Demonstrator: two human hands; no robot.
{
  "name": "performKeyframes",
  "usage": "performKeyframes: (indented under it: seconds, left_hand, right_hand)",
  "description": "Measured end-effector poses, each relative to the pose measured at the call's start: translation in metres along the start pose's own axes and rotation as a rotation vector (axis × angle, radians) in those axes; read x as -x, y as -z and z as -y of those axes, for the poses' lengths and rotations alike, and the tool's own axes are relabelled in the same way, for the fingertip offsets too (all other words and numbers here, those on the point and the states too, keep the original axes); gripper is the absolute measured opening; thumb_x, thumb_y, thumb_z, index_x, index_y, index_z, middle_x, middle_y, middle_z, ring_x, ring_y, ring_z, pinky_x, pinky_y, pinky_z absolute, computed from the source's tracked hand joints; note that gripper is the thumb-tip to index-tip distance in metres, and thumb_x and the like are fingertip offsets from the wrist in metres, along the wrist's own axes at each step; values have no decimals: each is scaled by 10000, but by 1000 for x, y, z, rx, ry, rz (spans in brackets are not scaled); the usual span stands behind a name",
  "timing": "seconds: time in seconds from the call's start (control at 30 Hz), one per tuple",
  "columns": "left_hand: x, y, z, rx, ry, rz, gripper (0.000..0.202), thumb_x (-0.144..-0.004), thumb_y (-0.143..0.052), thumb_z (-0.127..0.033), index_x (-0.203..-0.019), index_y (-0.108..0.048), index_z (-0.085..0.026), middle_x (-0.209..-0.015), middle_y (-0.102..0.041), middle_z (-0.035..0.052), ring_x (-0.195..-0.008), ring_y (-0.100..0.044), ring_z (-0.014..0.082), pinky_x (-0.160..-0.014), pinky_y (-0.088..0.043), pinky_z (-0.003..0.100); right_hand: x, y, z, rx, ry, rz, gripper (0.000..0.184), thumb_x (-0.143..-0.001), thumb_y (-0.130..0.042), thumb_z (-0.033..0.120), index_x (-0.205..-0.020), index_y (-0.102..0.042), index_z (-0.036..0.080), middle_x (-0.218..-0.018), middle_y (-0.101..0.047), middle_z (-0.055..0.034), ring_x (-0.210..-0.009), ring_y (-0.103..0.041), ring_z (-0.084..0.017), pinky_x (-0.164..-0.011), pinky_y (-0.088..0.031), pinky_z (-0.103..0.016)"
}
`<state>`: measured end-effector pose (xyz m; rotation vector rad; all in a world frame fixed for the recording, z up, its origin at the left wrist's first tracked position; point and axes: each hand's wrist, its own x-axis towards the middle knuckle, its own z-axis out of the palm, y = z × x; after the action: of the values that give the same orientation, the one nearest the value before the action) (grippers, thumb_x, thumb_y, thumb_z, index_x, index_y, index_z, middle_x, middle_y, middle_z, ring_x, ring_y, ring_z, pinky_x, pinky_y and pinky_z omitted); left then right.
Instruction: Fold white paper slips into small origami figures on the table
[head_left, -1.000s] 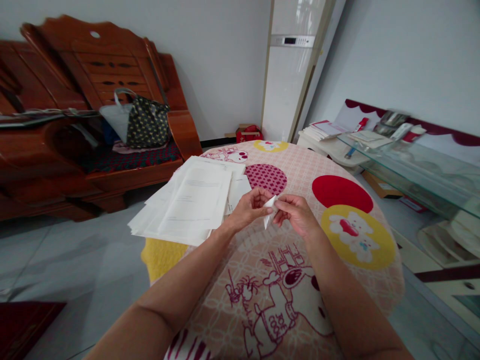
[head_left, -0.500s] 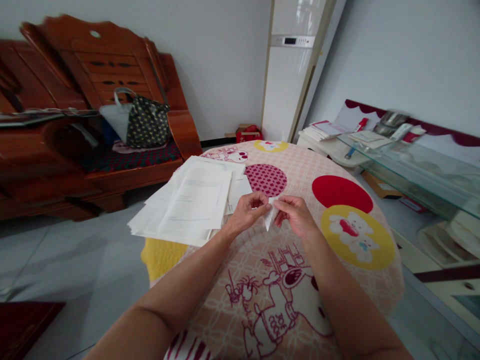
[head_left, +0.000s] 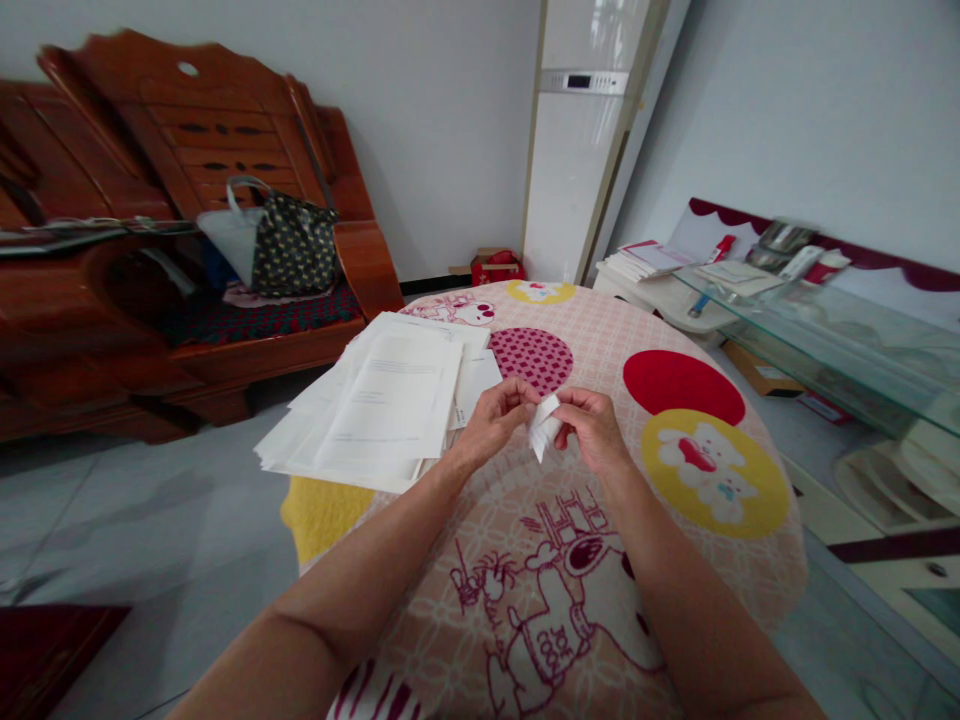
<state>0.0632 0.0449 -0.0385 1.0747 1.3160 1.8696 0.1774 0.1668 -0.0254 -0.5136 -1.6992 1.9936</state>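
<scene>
Small folded white paper (head_left: 544,428): pinched by left hand (head_left: 496,424) at ten o'clock, right hand (head_left: 597,432) at two
Folding: apparently being worked
Grip: fine alignment probably required next

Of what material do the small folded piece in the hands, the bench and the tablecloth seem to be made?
Folded piece: probably matte white paper, by its crisp edges.
Bench: likely varnished wood; its reddish-brown surface shines.
Tablecloth: apparently matte textile; its yellow edge looks fuzzy, exact fibre unclear.
</scene>
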Motion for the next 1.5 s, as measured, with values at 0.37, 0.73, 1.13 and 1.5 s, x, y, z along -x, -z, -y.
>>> performKeyframes:
  seconds: [0.37,0.73,1.13,1.5]
  left_hand:
    - [0,-1,3,53,-4,-5,285,-790,-782,-333,-882,-585,-149,-750,-622,5,-644,-559,102,-604,-411,220]
    - [-1,2,1,38,32,-31,278,-783,-771,-298,-931,-595,-142,-677,-593,-20,-589,-510,86,-578,-364,215]
    - [-2,3,4,-46,96,62,426,-800,-766,-520,-733,-589,-138,-657,-526,-23,-609,-445,92,-596,-333,237]
    - [-2,4,-2,290,200,54,502,-770,-766,-590,-987,-708,-141,-867,-688,67,-728,-589,157,-644,-430,254]
  right_hand:
    - [-1,-1,-3,34,-7,5,133,-610,-716,297,-633,-662,177,-482,-610,12,-355,-483,-103,-321,-359,-204]
    - [-3,8,-4,60,81,52,433,-799,-679,539,-576,-629,171,-451,-552,5,-351,-475,-94,-361,-289,-217]
    - [-1,8,-3,51,62,91,282,-729,-771,405,-600,-679,171,-482,-559,24,-370,-431,-75,-356,-279,-208]
    - [-10,17,-7,-266,14,13,311,-700,-781,445,-681,-585,205,-561,-632,7,-425,-545,-116,-389,-428,-224]
